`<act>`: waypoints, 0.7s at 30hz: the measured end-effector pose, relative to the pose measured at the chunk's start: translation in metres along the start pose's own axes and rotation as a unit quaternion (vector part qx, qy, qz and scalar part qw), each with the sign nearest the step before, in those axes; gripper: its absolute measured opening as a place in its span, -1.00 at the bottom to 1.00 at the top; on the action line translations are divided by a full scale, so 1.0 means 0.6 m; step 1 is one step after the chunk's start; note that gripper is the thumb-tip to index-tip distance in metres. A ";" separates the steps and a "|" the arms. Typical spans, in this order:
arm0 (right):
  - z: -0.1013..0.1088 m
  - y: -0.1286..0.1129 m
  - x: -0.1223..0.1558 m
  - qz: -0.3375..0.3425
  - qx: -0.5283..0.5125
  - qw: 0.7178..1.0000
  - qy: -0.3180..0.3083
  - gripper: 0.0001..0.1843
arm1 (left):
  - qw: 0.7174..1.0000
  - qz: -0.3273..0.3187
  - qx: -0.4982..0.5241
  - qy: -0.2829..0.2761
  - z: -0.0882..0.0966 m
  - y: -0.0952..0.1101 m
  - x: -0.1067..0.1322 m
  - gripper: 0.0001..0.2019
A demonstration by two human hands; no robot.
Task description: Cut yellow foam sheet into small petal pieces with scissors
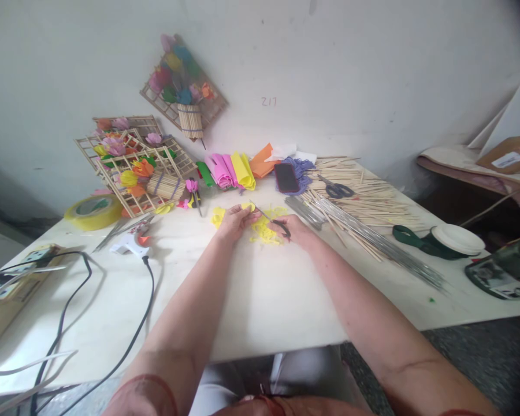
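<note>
My left hand [235, 222] pinches a small piece of yellow paper [248, 206] over the middle of the table. In my right hand [295, 229] is a pair of scissors [281, 227] with dark handles, its blades pointing up and left toward that paper. Whether the blades touch the paper is too small to tell. Beneath and between the hands lies a scatter of yellow paper scraps [266, 233]. More yellow paper pieces [217, 216] rest just behind my left hand, partly covered by it.
Left stand a glue gun [132, 242], a tape roll [94, 212], a power strip [26, 271] with trailing cords and stick frames with paper flowers [134, 167]. Behind are rolled coloured papers [225, 170] and a phone [286, 177]. Right lie sticks [385, 211], wires [381, 248] and other scissors [340, 190].
</note>
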State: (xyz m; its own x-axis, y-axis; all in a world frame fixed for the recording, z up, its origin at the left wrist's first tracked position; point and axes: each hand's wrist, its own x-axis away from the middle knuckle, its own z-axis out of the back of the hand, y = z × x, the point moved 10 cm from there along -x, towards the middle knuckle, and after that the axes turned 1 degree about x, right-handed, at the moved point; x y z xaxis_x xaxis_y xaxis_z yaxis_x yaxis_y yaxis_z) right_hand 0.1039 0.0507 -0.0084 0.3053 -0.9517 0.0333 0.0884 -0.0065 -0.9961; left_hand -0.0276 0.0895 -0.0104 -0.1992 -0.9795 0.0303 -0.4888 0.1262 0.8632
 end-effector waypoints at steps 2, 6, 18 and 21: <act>-0.001 0.001 -0.001 0.001 0.001 1.000 -0.003 -0.65 | 1.000 0.000 0.001 0.002 0.001 -0.001 -0.001 -0.96; -0.003 0.000 0.002 -0.002 0.018 1.000 -0.004 -0.66 | 1.000 0.000 0.004 0.001 0.002 -0.002 -0.002 -0.97; -0.007 -0.001 0.005 0.000 0.009 1.000 -0.020 -0.64 | 0.999 0.004 -0.011 -0.035 -0.011 -0.002 0.004 -0.94; -0.007 0.007 0.000 -0.004 -0.004 1.000 -0.025 -0.65 | 0.999 0.001 -0.021 -0.045 -0.012 -0.003 0.004 -0.92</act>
State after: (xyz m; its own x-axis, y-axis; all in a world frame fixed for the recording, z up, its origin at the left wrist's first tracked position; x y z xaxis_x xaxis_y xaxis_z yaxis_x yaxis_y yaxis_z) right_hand 0.1002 0.0492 -0.0131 0.3524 -0.9347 0.0456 0.0830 -0.0173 -0.9964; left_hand -0.0210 0.0857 -0.0084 -0.2771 -0.9608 -0.0110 -0.4516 0.1201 0.8841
